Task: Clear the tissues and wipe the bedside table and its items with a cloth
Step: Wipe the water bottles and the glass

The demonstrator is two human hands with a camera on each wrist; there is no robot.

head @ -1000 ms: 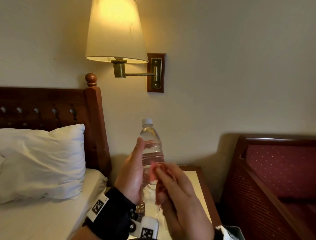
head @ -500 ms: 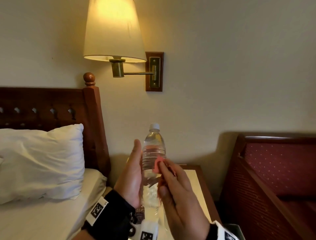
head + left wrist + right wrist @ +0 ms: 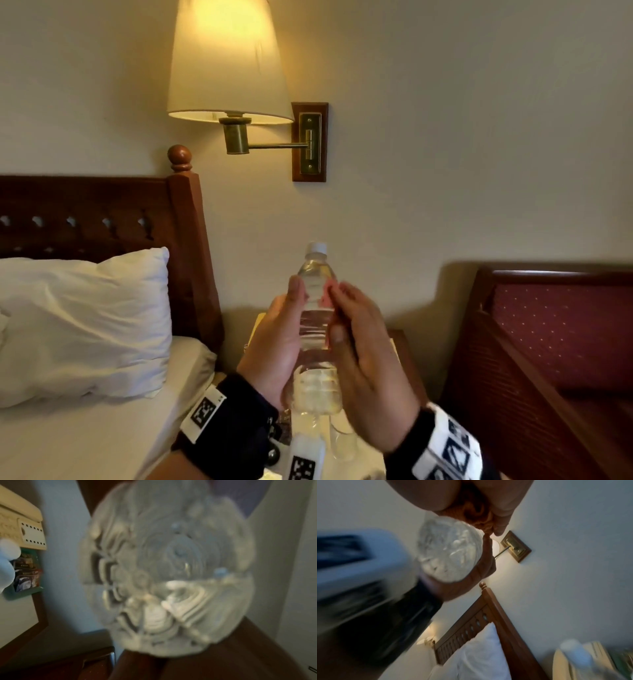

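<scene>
A clear water bottle (image 3: 315,318) with a white cap stands upright in the air above the bedside table (image 3: 406,356). My left hand (image 3: 281,339) grips its left side, thumb up along the body. My right hand (image 3: 359,353) presses a small pink-orange cloth (image 3: 327,294) against the bottle's right side, fingers curled over the cloth. The left wrist view shows the bottle's base (image 3: 168,572), blurred, from below. In the right wrist view the cloth (image 3: 474,513) is bunched in my right hand's fingers beside the bottle (image 3: 450,555).
A lit wall lamp (image 3: 229,65) hangs above. A bed with a white pillow (image 3: 85,325) and a wooden headboard (image 3: 102,212) lies to the left. A red upholstered chair (image 3: 555,342) stands on the right. A cream telephone (image 3: 22,524) and a glass (image 3: 342,442) sit on the table.
The bottle has shifted slightly right and sunk a little in view. My right hand has slid the cloth up the bottle's side.
</scene>
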